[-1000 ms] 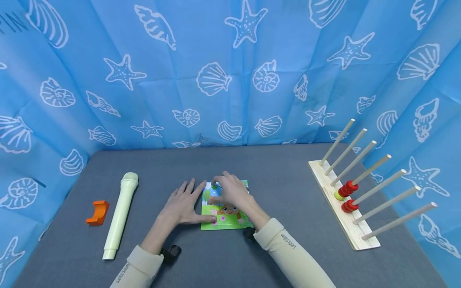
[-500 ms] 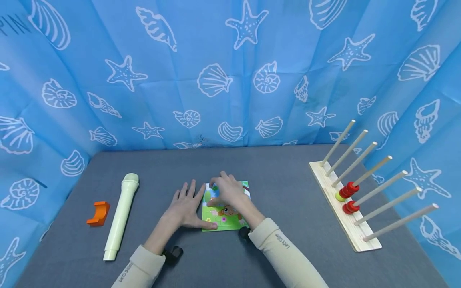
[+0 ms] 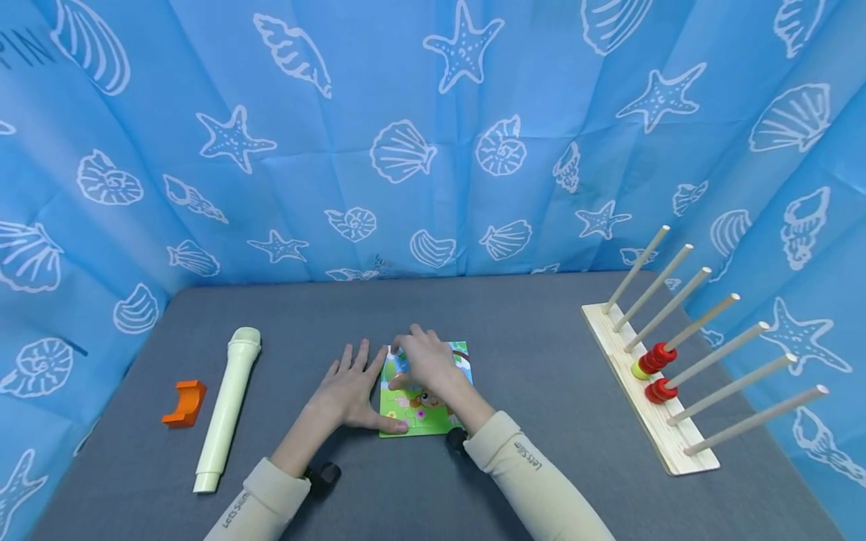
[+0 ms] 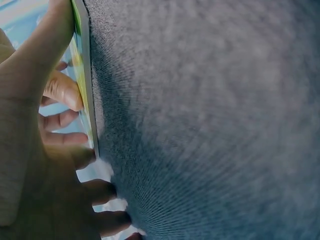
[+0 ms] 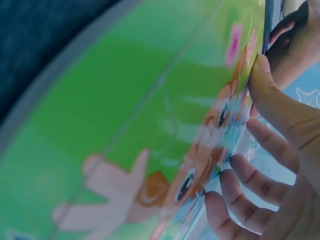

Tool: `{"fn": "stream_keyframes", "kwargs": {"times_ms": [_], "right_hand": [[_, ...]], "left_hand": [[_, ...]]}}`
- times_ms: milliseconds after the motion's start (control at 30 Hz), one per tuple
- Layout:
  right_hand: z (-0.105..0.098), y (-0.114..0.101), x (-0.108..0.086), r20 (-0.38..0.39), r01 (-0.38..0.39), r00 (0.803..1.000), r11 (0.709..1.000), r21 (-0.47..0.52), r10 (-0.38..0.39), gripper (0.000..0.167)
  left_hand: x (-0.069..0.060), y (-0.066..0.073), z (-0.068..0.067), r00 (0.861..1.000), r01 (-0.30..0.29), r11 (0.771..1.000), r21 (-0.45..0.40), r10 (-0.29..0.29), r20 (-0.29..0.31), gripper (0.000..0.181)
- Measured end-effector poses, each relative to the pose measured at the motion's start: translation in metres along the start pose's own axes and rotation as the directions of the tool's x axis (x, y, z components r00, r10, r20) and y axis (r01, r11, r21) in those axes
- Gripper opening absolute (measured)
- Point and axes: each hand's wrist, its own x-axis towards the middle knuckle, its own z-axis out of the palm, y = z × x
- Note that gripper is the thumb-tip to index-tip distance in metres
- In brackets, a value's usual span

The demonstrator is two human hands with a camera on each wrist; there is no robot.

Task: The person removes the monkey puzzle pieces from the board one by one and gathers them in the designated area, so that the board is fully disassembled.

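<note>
A square jigsaw puzzle (image 3: 433,427) with a cartoon animal on green ground and pink flowers lies flat on the table; piece seams show in the right wrist view. My left hand (image 3: 346,394) rests along its left side, fingers spread and straight, the thumb over the lower left corner. Over the puzzle's upper left part is my right hand (image 3: 431,362), fingers loosely bent, fingertips on or very close to the picture surface. In the right wrist view the right hand (image 5: 292,165) shows no loose piece between thumb and fingers. It hides part of the picture.
To the left lie a pale green toy microphone (image 3: 227,409) and an orange curved block (image 3: 185,403). At right stands a wooden peg rack (image 3: 649,391) with tall rods and several red and yellow beads. A blue shell-print curtain (image 3: 433,188) hangs behind the grey table (image 3: 541,330).
My right hand and forearm have shifted slightly left over the puzzle, uncovering more of its right edge. The left hand stays at the left edge, its thumb slightly lower.
</note>
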Motion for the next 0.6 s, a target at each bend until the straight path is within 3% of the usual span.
{"fn": "stream_keyframes", "kwargs": {"times_ms": [167,367,600], "right_hand": [[0.0,-0.002,0.0,-0.005,-0.004,1.0,1.0,-0.004,0.004,0.059],[0.0,-0.003,0.0,-0.012,-0.004,1.0,0.999,-0.042,0.004,0.059],[0.001,-0.003,0.0,-0.022,-0.005,1.0,0.999,-0.054,0.003,0.058]], "left_hand": [[0.0,0.001,-0.003,1.0,-0.008,1.0,0.002,0.008,-0.001,0.132],[-0.001,0.0,-0.01,0.999,-0.024,1.0,-0.001,0.024,0.04,0.132],[-0.002,0.002,-0.011,0.999,-0.007,1.0,0.014,0.006,0.053,0.134]]}}
